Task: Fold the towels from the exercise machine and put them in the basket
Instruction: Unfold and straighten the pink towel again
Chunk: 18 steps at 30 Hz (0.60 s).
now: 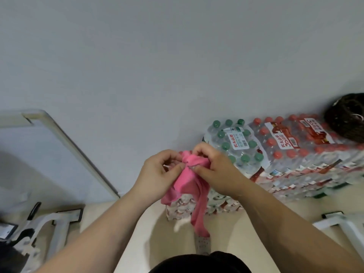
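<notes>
Item 1. A dark garment [199, 263] fills the bottom edge, nearest the lens. Two bare forearms reach forward from either side of it.

Item 2. Task object. A pink towel [187, 184] is held up in the air at mid-frame, bunched at its top, with the rest hanging loose toward the pale floor [246, 229]. The left hand [159, 170] has its fingers curled and its thumb pressed against the bunched top edge, pinching it. The right hand [210, 164] curls its fingers over the same top edge from the other side, thumb underneath, also pinching. The two hands are close together, nearly touching.

Item 3. Surroundings. A white-framed panel [78, 149] leans against the grey wall [177, 66] at left. White metal frame [57, 225] parts stand on the floor at lower left, and a similar piece [340, 223] at lower right. The hanging towel hides part of the stacked goods behind it.

Item 4. Containers. Shrink-wrapped packs are stacked against the wall. The top pack just beyond the hands holds green-capped bottles [236, 146]. The packs beside it to the right hold red-capped bottles [285, 142]. A dark woven basket [346, 119] sits on the red-capped packs at the right edge, well apart from the towel. Its contents cannot be made out.
</notes>
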Motion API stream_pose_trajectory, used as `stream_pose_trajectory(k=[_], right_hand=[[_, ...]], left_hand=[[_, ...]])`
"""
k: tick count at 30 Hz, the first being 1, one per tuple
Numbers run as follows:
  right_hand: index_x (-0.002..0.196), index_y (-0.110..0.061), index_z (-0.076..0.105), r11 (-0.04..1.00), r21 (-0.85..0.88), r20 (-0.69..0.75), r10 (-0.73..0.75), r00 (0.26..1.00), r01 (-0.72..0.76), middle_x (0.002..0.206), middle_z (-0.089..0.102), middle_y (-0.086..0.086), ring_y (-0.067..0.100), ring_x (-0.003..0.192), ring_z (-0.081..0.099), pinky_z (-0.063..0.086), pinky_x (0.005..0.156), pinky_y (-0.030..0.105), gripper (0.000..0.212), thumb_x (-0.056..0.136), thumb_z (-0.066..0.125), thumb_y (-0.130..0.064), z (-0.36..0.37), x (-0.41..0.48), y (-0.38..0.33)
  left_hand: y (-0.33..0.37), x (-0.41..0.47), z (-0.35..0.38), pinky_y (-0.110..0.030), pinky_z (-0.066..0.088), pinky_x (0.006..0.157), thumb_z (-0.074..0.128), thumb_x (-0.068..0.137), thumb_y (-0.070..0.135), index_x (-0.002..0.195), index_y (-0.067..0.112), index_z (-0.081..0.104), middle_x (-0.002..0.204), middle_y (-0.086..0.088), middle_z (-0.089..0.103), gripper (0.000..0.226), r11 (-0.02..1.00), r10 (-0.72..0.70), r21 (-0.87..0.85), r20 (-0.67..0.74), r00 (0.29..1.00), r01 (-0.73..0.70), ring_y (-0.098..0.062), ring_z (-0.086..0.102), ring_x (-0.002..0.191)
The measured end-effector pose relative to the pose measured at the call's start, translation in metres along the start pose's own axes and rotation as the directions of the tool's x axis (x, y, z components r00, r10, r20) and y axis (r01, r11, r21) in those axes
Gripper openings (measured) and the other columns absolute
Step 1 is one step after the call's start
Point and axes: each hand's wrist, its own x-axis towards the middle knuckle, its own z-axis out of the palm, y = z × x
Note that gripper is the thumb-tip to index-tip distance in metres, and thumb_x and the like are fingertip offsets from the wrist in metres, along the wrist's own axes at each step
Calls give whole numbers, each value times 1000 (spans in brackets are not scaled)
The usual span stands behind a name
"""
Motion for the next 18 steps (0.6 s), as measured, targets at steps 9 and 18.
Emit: stream_pose_trajectory(k=[9,18], right_hand=[[73,-14,47,993,-112,-144,6,990,-22,75,48,-1,7,67,41,34,59,19,36,83,80,-23,-1,-53,2],[71,-16,54,986,-156,-76,55,996,-66,85,56,5,24,79,58,53,72,47,31,85,78,-30,-58,-97,23]], left_hand=[[-1,-26,22,-28,41,66,62,86,12,83,23,67,76,4,63,13,986,104,-152,270,957,-64,-12,54,72],[18,-18,57,-31,42,62,55,86,11,83,18,61,67,11,61,10,997,79,-4,326,942,-82,-9,53,61]])
